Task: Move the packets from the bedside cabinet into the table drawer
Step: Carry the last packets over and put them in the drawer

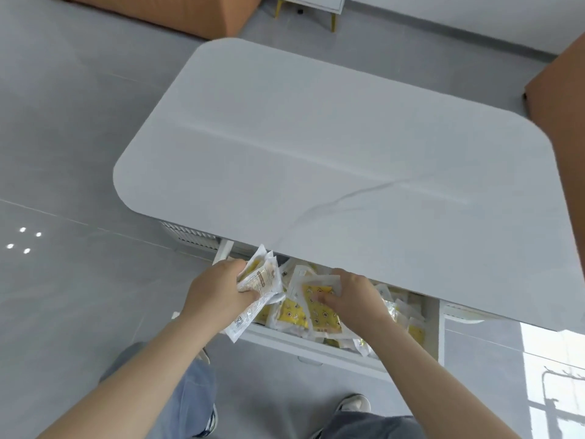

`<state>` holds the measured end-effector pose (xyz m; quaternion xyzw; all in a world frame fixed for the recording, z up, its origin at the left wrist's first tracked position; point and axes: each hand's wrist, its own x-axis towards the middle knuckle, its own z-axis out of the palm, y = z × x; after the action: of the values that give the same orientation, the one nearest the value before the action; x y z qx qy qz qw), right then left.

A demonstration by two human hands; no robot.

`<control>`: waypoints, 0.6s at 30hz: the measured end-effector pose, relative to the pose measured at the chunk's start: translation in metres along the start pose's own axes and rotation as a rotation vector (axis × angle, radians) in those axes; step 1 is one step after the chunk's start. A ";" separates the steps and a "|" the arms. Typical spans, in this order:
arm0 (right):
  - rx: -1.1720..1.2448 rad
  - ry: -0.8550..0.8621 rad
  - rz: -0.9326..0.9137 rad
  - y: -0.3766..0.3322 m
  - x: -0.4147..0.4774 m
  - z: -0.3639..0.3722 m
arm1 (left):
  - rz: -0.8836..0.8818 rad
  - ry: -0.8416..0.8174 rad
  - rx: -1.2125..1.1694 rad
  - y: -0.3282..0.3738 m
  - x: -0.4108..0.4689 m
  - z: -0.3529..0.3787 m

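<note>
The white table drawer (316, 346) is pulled open under the near edge of the white table (316, 153). Several yellow-and-clear packets (408, 315) lie piled inside it. My left hand (218, 293) grips a bunch of packets (262, 280) above the drawer's left end. My right hand (351, 296) pinches one yellow packet (319, 307) over the pile, thumb on its face. The bedside cabinet is not in view.
Grey tiled floor surrounds the table. An orange seat (177, 11) stands at the far left and another orange piece (560, 96) at the right. A white cabinet on yellow legs (310, 4) is at the back. My legs and shoes (354, 403) are below the drawer.
</note>
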<state>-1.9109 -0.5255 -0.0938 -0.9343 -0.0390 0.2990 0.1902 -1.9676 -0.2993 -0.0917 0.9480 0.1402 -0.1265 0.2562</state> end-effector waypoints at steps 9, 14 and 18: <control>-0.052 -0.003 -0.024 0.051 0.089 0.105 | -0.002 -0.056 -0.076 -0.061 0.081 0.111; -0.076 0.025 -0.030 0.068 0.124 0.129 | -0.003 -0.051 -0.143 -0.091 0.106 0.152; -0.036 0.031 -0.061 0.076 0.142 0.136 | 0.003 0.001 -0.175 -0.102 0.115 0.170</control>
<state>-1.8760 -0.5240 -0.3015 -0.9404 -0.0699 0.2778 0.1831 -1.9230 -0.2801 -0.3158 0.9223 0.1495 -0.1130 0.3381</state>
